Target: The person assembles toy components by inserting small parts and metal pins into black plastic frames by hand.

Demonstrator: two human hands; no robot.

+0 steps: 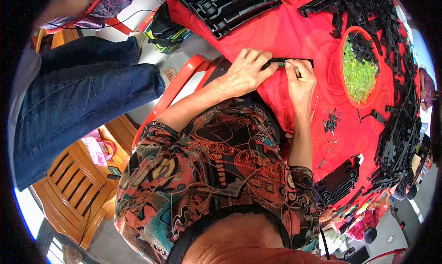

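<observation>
A long, narrow black plastic part (282, 60) lies across the near side of the red-covered table, between my hands. My left hand (246, 74) is closed around its left end, with the fingers curled. My right hand (302, 82) pinches at the part's right half, thumb and fingers together, and a small dark piece shows between them. A pale green sliver is visible along the part, though its kind cannot be made out. Right of my hands stands a red basin (343, 73) with small translucent green pieces (357, 79) and black pieces (363, 47) in it.
Black plastic parts (397, 137) are heaped along the right side. Stacked black strips (340, 183) lie nearer me, small dark pieces (331, 122) by my right forearm. Large black panels (225, 8) fill the far left. A red chair (184, 75) and a person's jeans (101, 89) are left.
</observation>
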